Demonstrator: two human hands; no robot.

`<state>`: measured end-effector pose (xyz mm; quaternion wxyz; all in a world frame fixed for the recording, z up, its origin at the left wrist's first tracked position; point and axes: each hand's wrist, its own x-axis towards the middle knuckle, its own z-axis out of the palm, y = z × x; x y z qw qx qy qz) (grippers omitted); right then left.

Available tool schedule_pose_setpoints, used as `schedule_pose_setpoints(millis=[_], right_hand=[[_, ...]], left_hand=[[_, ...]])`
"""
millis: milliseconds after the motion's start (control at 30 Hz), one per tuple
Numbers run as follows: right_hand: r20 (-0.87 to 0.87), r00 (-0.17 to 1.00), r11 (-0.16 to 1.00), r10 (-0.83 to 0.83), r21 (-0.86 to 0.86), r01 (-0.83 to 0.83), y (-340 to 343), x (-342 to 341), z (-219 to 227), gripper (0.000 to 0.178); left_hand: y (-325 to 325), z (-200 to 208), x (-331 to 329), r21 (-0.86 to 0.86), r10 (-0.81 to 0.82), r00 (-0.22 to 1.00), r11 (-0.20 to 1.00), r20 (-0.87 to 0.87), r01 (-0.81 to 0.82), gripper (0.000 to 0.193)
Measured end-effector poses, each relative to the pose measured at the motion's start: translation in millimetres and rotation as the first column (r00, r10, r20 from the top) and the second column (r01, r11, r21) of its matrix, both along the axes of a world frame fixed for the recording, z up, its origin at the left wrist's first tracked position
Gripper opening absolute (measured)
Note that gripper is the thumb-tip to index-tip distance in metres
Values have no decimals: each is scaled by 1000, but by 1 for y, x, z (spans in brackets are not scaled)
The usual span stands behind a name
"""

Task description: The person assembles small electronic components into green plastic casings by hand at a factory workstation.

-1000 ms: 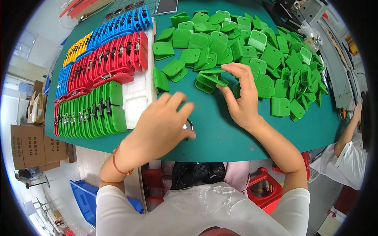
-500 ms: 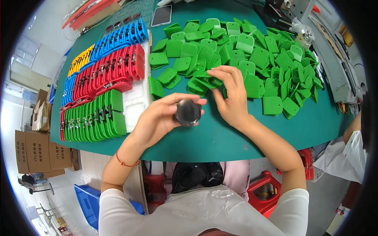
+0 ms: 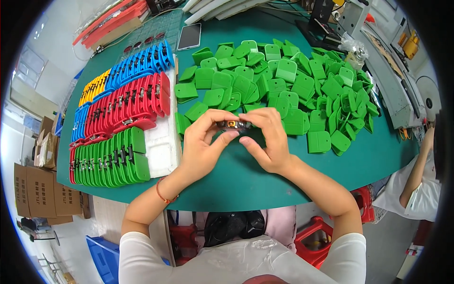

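Observation:
Over the near middle of the green tabletop, my left hand (image 3: 204, 142) and my right hand (image 3: 268, 142) meet fingertip to fingertip. Between them they grip a small dark object (image 3: 232, 124) with a gold-coloured spot, its ends covered by the fingers. Its exact kind does not show. Just beyond my hands spreads a loose heap of flat green plastic clip halves (image 3: 302, 85), each with a rounded end. To the left, rows of assembled spring clips in blue, yellow, red (image 3: 127, 102) and green (image 3: 111, 154) stand packed side by side.
White foam (image 3: 163, 158) lies under the clip rows. A phone (image 3: 189, 36) rests at the back, near red-and-white strips. A machine (image 3: 395, 80) and a clear plastic bag (image 3: 355, 51) stand on the right. Another person's arm (image 3: 416, 165) shows at the far right.
My right hand has left the green pieces and come to my left hand. The dark object, earlier seen as a black round end in my left hand, now appears edge-on between both hands.

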<state>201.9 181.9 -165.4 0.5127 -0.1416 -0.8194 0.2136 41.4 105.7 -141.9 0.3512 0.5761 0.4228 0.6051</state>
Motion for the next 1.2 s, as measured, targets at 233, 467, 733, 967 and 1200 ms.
schedule_pose_setpoints(millis=[233, 467, 733, 967, 1200], right_hand=[[-104, 992, 988, 70, 142, -55, -2, -2, 1, 31], [-80, 983, 976, 164, 155, -151, -6, -1, 6, 28], [-78, 974, 968, 211, 156, -197, -10, -3, 6, 29], [-72, 989, 983, 131, 141, -120, -3, -2, -2, 28], [-203, 975, 995, 86, -24, -93, -1, 2, 0, 42]], left_hand=[[-2, -4, -1, 376, 161, 926, 926, -343, -22, 24], [-9, -5, 0, 387, 166, 923, 922, -347, -20, 18], [-13, -4, -4, 397, 118, 939, 918, -322, 21, 15], [-4, 5, -7, 267, 142, 894, 963, -424, -27, 28], [-5, -5, -8, -157, -175, 921, 958, 349, 241, 32]])
